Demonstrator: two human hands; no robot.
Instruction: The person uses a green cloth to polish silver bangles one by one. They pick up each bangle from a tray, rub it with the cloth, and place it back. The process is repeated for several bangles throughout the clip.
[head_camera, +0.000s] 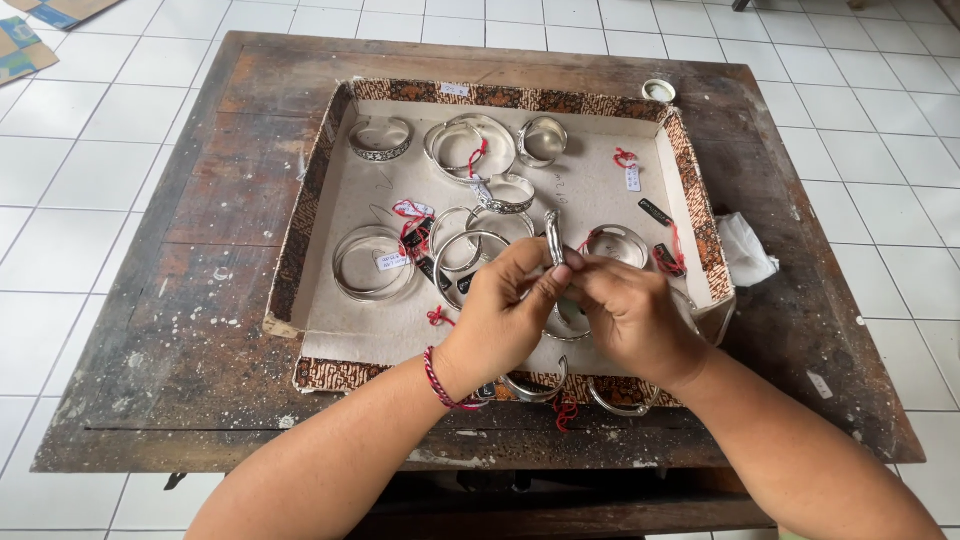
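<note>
Both hands, left hand (500, 315) and right hand (630, 315), pinch 1 upright silver bangle (553, 238) between closed fingertips above the tray (320, 190).

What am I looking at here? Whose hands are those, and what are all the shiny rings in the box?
The picture comes from a camera worn on a person's head, looking down, so you see that person's own two hands. The left hand, with a red cord bracelet on its wrist, and the right hand meet over a shallow cardboard tray with patterned edges. Together they hold one silver bangle upright. The shiny rings are more silver bangles lying in the tray, some with red strings and small paper tags. The tray sits on a worn wooden table, which stands on a white tiled floor. A crumpled white cloth or paper lies beside the tray.
</note>
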